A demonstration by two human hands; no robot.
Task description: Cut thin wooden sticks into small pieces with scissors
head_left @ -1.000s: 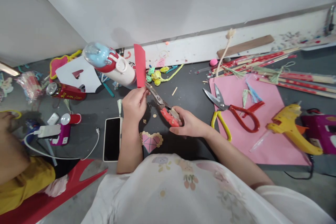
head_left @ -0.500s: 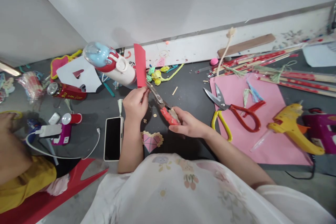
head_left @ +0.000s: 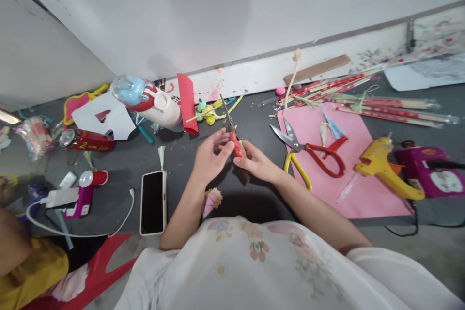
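My right hand (head_left: 256,161) is closed round the red handles of a pair of pliers (head_left: 237,147), whose narrow metal jaws point up and away from me. Beside it, my left hand (head_left: 210,157) has its fingers apart, with the thumb at the handles and the fingertips near the jaws' base; firm contact is hard to judge. Just beyond, a strip of red card (head_left: 187,101) leans by the bottle, with a thin pale stick (head_left: 196,116) across its front. A pink heart with a beaded edge (head_left: 212,201) is partly hidden by my left forearm.
A white bottle (head_left: 163,109) and a phone (head_left: 153,203) are on the left. To the right, red-handled scissors (head_left: 323,152) and a yellow glue gun (head_left: 388,174) lie on pink paper (head_left: 363,203). Bundled sticks (head_left: 399,114) lie behind. Another person's arm (head_left: 12,237) shows far left.
My left hand has left the red card and come right to the pliers. The pliers have swung more upright, away from the card. A thin stick now shows across the card. The view has shifted slightly.
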